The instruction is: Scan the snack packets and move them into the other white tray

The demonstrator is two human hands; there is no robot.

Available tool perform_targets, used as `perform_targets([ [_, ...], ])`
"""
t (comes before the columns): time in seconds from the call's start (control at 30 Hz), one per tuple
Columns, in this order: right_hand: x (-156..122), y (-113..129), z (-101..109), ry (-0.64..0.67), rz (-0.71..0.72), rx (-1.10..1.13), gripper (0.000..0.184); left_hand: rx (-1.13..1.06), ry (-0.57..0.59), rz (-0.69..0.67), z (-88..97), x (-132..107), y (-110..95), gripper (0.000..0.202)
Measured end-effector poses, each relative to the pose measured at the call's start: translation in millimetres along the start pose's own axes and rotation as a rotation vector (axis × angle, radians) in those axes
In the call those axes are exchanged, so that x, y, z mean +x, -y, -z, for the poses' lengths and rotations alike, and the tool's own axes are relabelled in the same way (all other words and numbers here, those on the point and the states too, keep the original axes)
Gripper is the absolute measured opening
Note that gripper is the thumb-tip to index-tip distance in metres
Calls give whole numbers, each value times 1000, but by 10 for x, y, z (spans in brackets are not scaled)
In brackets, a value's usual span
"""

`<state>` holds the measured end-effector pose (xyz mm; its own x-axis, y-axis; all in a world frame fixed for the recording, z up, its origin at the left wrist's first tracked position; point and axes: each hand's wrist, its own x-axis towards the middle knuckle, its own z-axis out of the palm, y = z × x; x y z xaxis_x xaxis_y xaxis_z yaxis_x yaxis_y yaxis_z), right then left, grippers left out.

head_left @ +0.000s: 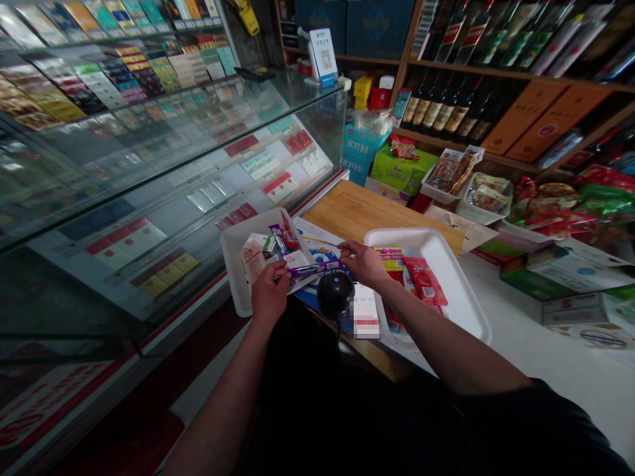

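A long purple packet [313, 268] with white lettering lies level between my two hands. My left hand [270, 294] is closed at its left end, over the right side of a white tray [231, 264]. My right hand [366, 263] is closed in a pinch at the packet's right end; its fingers partly hide that end. In the left tray are a purple-wrapped bar [279, 240], a beige packet [253, 261] and other small packs. To the right, a larger white tray [464, 297] holds red packets [424, 281] and a yellow-and-pink pack [391, 259], partly behind my right forearm.
A black dome-shaped device [336, 294] and a phone [366, 311] with a timer stand between the trays. The wooden board [367, 205] lies behind. A glass display counter [198, 152] borders the left; snack boxes [401, 168] and bottle shelves [520, 76] line the back right.
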<state>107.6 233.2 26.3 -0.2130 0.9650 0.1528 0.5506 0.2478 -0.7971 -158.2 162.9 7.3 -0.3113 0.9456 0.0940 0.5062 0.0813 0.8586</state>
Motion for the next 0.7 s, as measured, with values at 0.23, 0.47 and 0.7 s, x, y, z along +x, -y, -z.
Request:
perform_targets([
  [0.23,-33,-22,69,-47,-35,5,31,9,-10,-17,-60,9,-86,34],
  [0.47,-115,-39,265,-110,-48,68,28,-25,-10,-82,-103,4,-375,32],
  [0.7,-392,-169,520,-208,-98,80,27,-39,44,-159,-268,-112,-709,29],
])
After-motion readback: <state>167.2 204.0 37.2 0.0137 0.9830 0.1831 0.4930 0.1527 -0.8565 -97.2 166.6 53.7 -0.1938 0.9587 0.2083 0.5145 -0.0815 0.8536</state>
